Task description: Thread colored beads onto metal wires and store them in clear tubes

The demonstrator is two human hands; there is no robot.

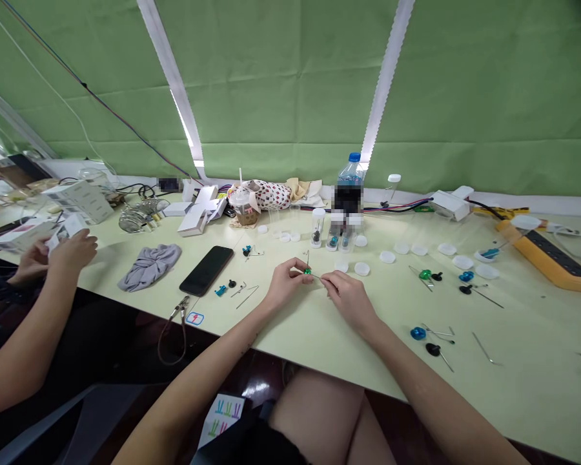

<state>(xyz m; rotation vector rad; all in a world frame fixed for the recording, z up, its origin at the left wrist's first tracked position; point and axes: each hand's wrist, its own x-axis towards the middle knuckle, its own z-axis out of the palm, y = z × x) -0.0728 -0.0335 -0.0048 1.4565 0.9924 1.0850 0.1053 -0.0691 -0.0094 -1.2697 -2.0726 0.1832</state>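
My left hand (286, 281) is pinched shut on a small green bead-like piece (308, 272) just above the pale tabletop (513, 374). Facing it from the right, my right hand (347, 296) has its fingers closed on a thin metal pin (316, 276) that meets the green piece. The two hands nearly touch at mid-table. Behind them stand small clear vials (317, 228) with coloured pieces inside, and white round caps (362, 268) lie close by.
A black phone (206, 270), a grey cloth (150, 265) and loose pins lie to the left. Blue, green and black pieces with pins (428, 341) are scattered right. A water bottle (350, 184) and a yellow power strip (547, 255) stand at the back. Another person's hands (68, 248) hold papers at far left.
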